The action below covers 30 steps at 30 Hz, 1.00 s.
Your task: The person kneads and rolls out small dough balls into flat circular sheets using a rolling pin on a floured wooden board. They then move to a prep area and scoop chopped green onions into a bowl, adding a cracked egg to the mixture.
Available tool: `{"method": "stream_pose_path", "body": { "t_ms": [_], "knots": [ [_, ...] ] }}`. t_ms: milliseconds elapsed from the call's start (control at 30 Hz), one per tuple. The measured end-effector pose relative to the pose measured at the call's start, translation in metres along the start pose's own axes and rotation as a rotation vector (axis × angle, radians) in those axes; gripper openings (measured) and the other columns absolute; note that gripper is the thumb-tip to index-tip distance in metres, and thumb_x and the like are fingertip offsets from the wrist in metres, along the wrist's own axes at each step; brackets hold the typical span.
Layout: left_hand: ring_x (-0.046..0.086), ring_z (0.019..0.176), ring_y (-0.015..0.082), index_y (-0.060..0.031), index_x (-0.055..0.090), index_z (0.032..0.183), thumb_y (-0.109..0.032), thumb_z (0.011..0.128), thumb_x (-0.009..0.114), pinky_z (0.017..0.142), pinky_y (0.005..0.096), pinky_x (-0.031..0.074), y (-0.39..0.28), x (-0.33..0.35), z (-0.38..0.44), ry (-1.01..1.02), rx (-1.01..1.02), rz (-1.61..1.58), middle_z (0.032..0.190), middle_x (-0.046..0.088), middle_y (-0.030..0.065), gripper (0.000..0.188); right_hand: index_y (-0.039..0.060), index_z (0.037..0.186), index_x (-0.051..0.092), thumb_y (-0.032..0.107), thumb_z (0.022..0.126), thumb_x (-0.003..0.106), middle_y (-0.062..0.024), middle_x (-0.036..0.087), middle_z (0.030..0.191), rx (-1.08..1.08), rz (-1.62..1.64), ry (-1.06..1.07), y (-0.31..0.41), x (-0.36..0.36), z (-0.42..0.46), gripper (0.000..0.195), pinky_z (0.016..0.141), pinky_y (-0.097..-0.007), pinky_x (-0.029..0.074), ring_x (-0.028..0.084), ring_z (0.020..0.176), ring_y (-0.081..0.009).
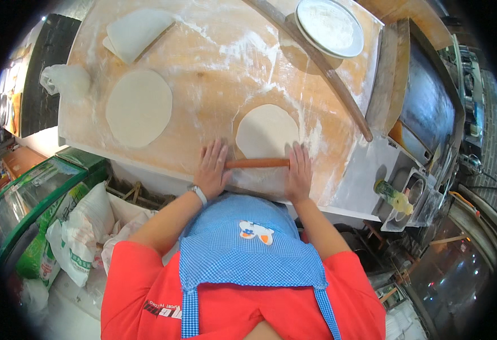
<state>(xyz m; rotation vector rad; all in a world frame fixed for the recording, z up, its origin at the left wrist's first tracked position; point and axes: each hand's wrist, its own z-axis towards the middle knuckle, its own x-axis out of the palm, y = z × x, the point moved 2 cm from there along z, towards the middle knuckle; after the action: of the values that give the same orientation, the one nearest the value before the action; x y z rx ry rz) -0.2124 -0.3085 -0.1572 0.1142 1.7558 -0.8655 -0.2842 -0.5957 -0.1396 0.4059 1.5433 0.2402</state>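
Both palms rest on the ends of a short wooden rolling pin (257, 163), fingers stretched forward over it. My left hand (211, 170), with a watch on its wrist, covers the pin's left end. On the right end lies my right hand (299, 172). The pin sits at the near edge of a round, flat dough sheet (268, 129), close to my blue checked apron (248, 238). Farther left, a larger dough round (139, 108) lies flat on the floured wooden board (201, 110). Behind it is a folded dough sheet (138, 34).
A long wooden rolling pin (316, 59) slants across the right side, beside stacked plates holding flour (328, 25). A dark metal pan (426, 93) stands beyond the right edge. Nearer are an oil bottle (392, 196) and a metal container (416, 191). A plastic bag (68, 80) lies at left.
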Motion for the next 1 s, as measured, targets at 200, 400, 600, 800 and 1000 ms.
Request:
{"method": "stream_pose_path", "body": {
  "t_ms": [200, 400, 600, 800, 1000],
  "knots": [
    [0.02, 0.153, 0.0441, 0.004, 0.027, 0.157, -0.036, 0.097, 0.056, 0.125, 0.0565, 0.014, 0.045, -0.048, 0.165, -0.503, -0.177, 0.166, 0.165, 0.023, 0.0265, 0.077, 0.0053, 0.15, 0.043, 0.021, 0.101, 0.049, -0.0203, 0.038, 0.158, -0.094, -0.09, -0.23, -0.01, -0.008, 0.163, 0.052, 0.119, -0.0544, 0.03, 0.036, 0.146, -0.0409],
    [0.02, 0.153, 0.0442, 0.0043, 0.03, 0.156, -0.035, 0.098, 0.054, 0.125, 0.0569, 0.012, 0.009, -0.004, 0.044, -0.005, -0.077, 0.007, 0.164, 0.025, 0.0265, 0.073, 0.0111, 0.153, 0.044, 0.02, 0.096, 0.058, -0.0191, 0.037, 0.159, -0.085, 0.051, -0.093, -0.016, 0.007, 0.025, 0.06, 0.121, -0.0511, 0.031, 0.034, 0.147, -0.0409],
    [0.02, 0.153, 0.0455, 0.0027, 0.028, 0.157, -0.034, 0.099, 0.051, 0.125, 0.0576, 0.013, 0.033, -0.024, 0.117, -0.271, -0.083, 0.159, 0.166, 0.022, 0.023, 0.072, 0.023, 0.152, 0.047, 0.018, 0.094, 0.061, -0.0163, 0.04, 0.158, -0.173, -0.059, -0.122, -0.003, -0.009, 0.087, 0.059, 0.119, -0.053, 0.033, 0.037, 0.145, -0.0409],
    [0.026, 0.151, 0.0437, 0.0047, 0.033, 0.154, -0.031, 0.101, 0.049, 0.125, 0.0533, 0.017, 0.024, -0.027, 0.135, -0.12, -0.071, 0.004, 0.162, 0.032, 0.0259, 0.066, -0.004, 0.149, 0.042, 0.02, 0.101, 0.05, -0.0259, 0.035, 0.158, -0.053, -0.055, -0.135, -0.023, -0.003, 0.097, 0.055, 0.122, -0.0516, 0.028, 0.033, 0.146, -0.0469],
    [0.015, 0.153, 0.0481, 0.0056, 0.021, 0.158, -0.031, 0.1, 0.051, 0.124, 0.0598, 0.012, 0.002, 0.004, 0.011, -0.099, -0.13, -0.027, 0.165, 0.018, 0.0289, 0.075, 0.027, 0.151, 0.048, 0.022, 0.095, 0.06, -0.0124, 0.039, 0.159, -0.084, 0.041, 0.034, 0.018, -0.023, 0.035, 0.058, 0.121, -0.0539, 0.029, 0.035, 0.147, -0.0415]
  ]
}}
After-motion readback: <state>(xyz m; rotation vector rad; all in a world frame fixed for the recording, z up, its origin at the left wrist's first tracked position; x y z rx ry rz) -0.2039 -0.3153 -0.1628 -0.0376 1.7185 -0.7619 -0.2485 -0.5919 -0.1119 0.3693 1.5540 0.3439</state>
